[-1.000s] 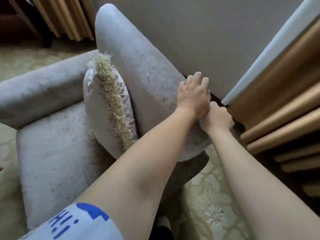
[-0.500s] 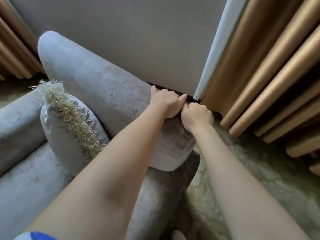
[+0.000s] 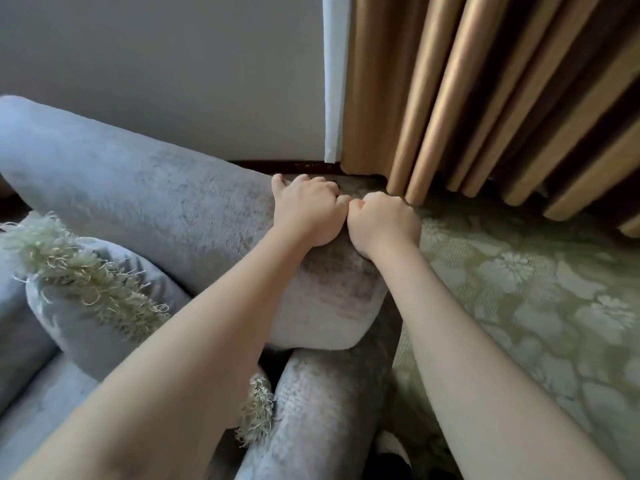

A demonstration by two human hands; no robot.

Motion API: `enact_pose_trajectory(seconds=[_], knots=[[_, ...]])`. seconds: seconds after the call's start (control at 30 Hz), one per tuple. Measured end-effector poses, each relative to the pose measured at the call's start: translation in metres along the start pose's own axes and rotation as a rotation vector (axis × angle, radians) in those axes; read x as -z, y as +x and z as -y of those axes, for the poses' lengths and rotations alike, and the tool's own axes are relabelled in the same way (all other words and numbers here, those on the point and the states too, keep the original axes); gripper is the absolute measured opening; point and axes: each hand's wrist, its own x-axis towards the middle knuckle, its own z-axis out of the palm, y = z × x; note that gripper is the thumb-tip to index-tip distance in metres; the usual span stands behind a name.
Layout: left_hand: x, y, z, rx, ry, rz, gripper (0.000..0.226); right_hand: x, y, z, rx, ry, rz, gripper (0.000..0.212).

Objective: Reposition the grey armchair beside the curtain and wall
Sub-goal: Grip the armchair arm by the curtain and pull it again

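Observation:
The grey armchair (image 3: 145,199) fills the left and lower middle of the head view, its padded back running along the grey wall (image 3: 166,71). My left hand (image 3: 304,209) curls over the top of the chair back near its right end, gripping it. My right hand (image 3: 382,221) clasps the chair back's outer edge, knuckles touching the left hand. The gold pleated curtain (image 3: 485,98) hangs just right of the hands, its hem close to my right hand.
A grey cushion with a shaggy cream fringe (image 3: 86,289) leans on the seat at the left. Green patterned carpet (image 3: 536,289) spreads to the right. A white wall trim (image 3: 334,77) and dark skirting (image 3: 294,166) sit behind the chair.
The chair back has come closer to the wall and curtain, and the view has swung right. Both hands keep their grip on the chair back, pressed together.

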Motion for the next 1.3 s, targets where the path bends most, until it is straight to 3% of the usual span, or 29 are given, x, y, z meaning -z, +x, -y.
enact_pose_trajectory(seconds=[0.7,0.97,1.3], knots=[[0.001,-0.014,-0.006,0.043,0.083,-0.008,0.046,0.007,-0.023,-0.003,-0.004,0.103,-0.029,0.049],[-0.005,-0.086,-0.045,-0.075,-0.008,-0.08,0.043,0.012,-0.101,-0.044,-0.133,0.058,-0.138,0.045],[-0.009,-0.083,-0.045,-0.067,-0.033,-0.118,0.041,0.012,-0.097,-0.037,-0.214,0.093,-0.126,0.044]])
